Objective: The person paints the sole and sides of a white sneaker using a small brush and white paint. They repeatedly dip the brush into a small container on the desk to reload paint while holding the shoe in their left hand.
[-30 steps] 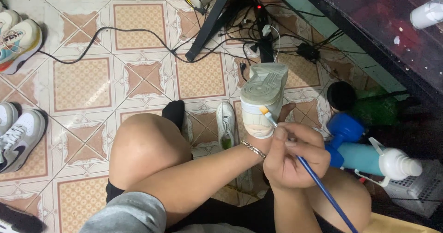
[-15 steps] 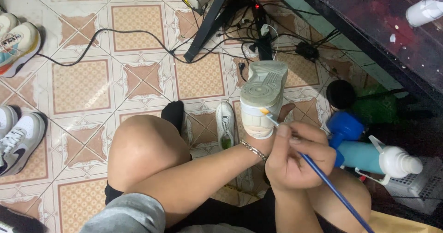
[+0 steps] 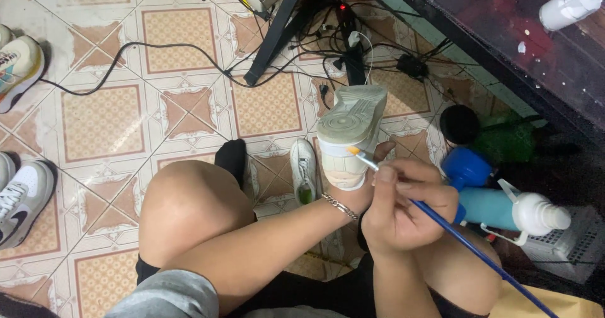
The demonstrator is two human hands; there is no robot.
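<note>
White low-top sneaker with a pale rubber sole [image 3: 350, 132], held up over your knees, sole turned toward the camera. Long axis runs from lower left, near your wrist, to upper right; I take the broader upper end for the toe, aimed at the black power strip [image 3: 350, 47] on the tiled floor [image 3: 101, 119]. Upper faces away, unseen.

Left hand [image 3: 359, 195]: mostly hidden behind the shoe's lower end. Closed grip around that end as far as can be told; chain bracelet [image 3: 340, 207] shows at the wrist.

Right hand [image 3: 403, 208]: closed grip, pencil-style, on a thin blue-handled paintbrush [image 3: 454, 233]. Yellowish bristle tip touches the sole's side wall, at the right edge, roughly mid-length. Handle trails back toward lower right.

Step in hand, by my reading: you are brushing the midsole edge. Next move likely calls for a short, steady stroke along that edge, with the left hand turning the shoe so the unpainted stretch meets the bristles. Keep the shoe braced; the wall is narrow.

Around you: second white sneaker [image 3: 304, 170] flat on the floor between your knees, just beside a black-socked foot [image 3: 232, 157]. Teal spray bottle with a white nozzle [image 3: 504, 209] lies near your right knee, a blue round cap [image 3: 467, 167] next to it. More sneakers at the left edge [image 3: 19, 195], well apart.
</note>
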